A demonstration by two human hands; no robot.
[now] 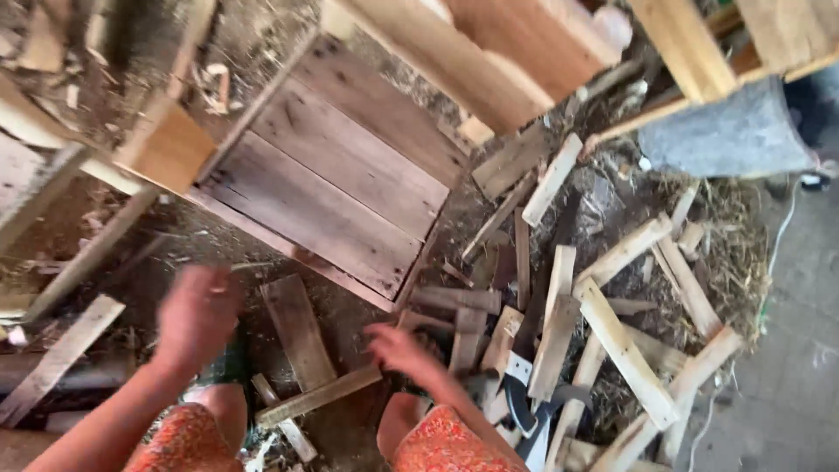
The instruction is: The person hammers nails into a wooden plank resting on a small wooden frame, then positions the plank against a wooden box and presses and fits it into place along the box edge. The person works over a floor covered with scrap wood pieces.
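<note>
Item: thin wooden slat (319, 396), pale brown and rough-sawn, lying aslant on the dirt floor (350, 328) low in the view. Its upper right end meets the right hand (400, 350); its lower left end points toward the person's knees. It rests across a shorter strip (284, 428) and just below a darker plank (297, 332).

Right hand: blurred, fingers stretched toward the slat's end. Whether the grip is pinched on the wood or only touching it cannot be told.

Left hand (197, 315): blurred, raised above the floor, well apart from the slat. The fingers look loosely spread and the grip holds nothing visible.

Clothing: orange patterned fabric (441, 446) over both knees at the lower edge.

Surroundings:
- Wooden panel (336, 179) of weathered grey-brown boards joined side by side, lying flat above the hands.
- Pile of pale offcuts (625, 350), many short lengths crossing one another, right of the right hand; the nearest pieces lie just beside it and crowd that side of the slat.
- Dark tool with a curved guard (524, 411), partly buried among the offcuts near the right knee; kind unclear.
- Straw and shavings (734, 253) scattered along the right of the pile.
- Large pale beams (489, 52) and frame pieces across the top.
- Grey block (725, 135) at upper right, under a wooden frame.
- Long loose board (57, 358) at lower left.
- White cord (778, 232) trailing down the right edge onto paved ground.
</note>
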